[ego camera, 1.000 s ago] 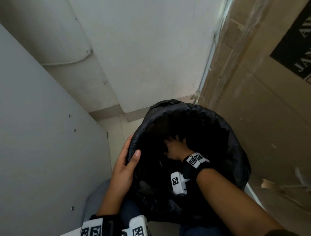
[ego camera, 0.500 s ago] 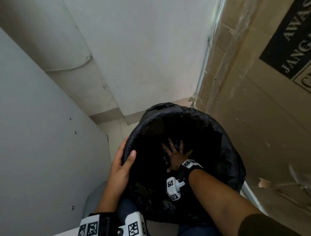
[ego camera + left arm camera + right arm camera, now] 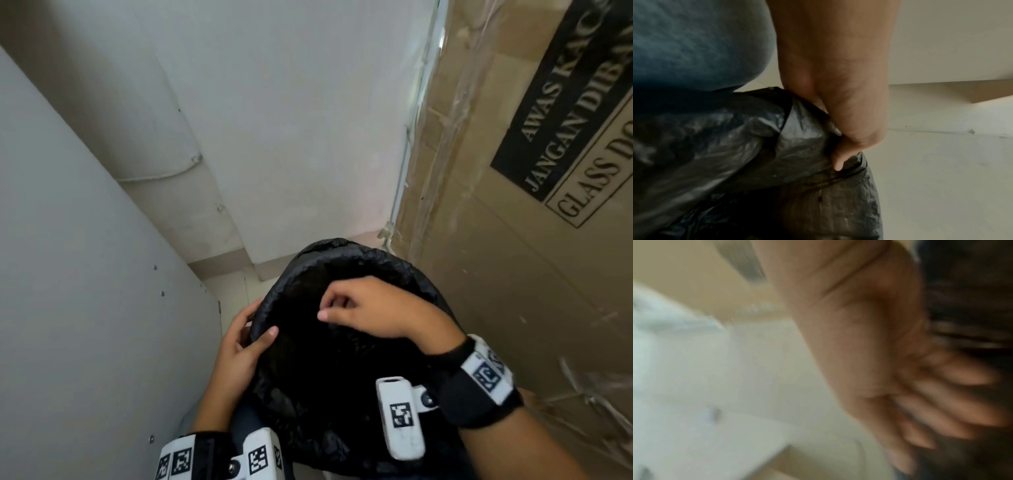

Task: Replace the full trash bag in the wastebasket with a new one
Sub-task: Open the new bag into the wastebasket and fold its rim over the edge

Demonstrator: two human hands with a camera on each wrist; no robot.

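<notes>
A black trash bag [image 3: 373, 260] lines the wastebasket and is folded over its rim, so the basket itself is hidden. The bag's mouth is dark inside. My left hand [image 3: 245, 342] grips the left rim, thumb inside and fingers outside. In the left wrist view the left hand [image 3: 840, 146] curls onto the folded edge of the bag [image 3: 731, 139]. My right hand [image 3: 363, 308] hovers over the opening with loosely bent fingers and holds nothing. The right wrist view is blurred; the right hand [image 3: 931, 402] shows spread fingers beside the dark bag [image 3: 972, 288].
A tall cardboard box [image 3: 513, 257] wrapped in plastic stands close on the right. A grey panel [image 3: 85, 274] closes the left side and a white wall [image 3: 291, 137] stands behind. A strip of tiled floor [image 3: 236, 291] shows at the bag's left. My jeans-clad leg [image 3: 684, 40] touches the bag.
My right hand has come up out of the bag's inside to above its opening, fingers going from spread to loosely bent. The left hand keeps its hold on the rim.
</notes>
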